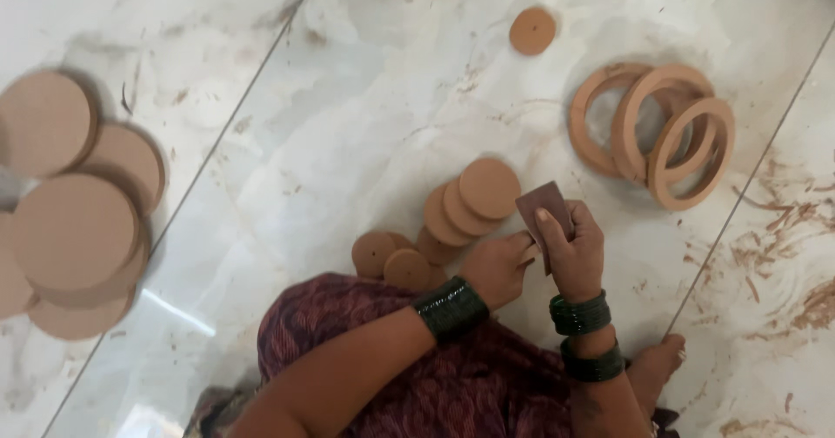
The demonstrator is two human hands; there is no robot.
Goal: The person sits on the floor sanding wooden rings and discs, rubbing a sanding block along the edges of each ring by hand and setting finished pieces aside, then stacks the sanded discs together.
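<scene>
1. A small sheet of brown sandpaper (541,205) was pinched in the right hand (574,251), thumb on its face, held low over the floor (365,99) just in front of the person's lap.
2. The left hand (497,268) was closed beside the right, touching it; a pale edge showed between the two, but what it gripped could not be told.
3. Both wrists wore dark green bangles (452,307), and a maroon patterned cloth (452,386) covered the lap below them.
4. Just beyond the hands lay a cluster of small brown discs (474,199), overlapping one another, with two more nearer the knee.
5. One small disc (532,31) lay alone, well apart, further up the floor.
6. To the right, three brown rings (665,133) lay overlapping in a loose pile.
7. At far left, a heap of large discs (74,229) lay blurred.
8. The floor was white marble tile, smeared with brown dust, thickest at right.
9. A bare foot (657,364) showed at lower right.
</scene>
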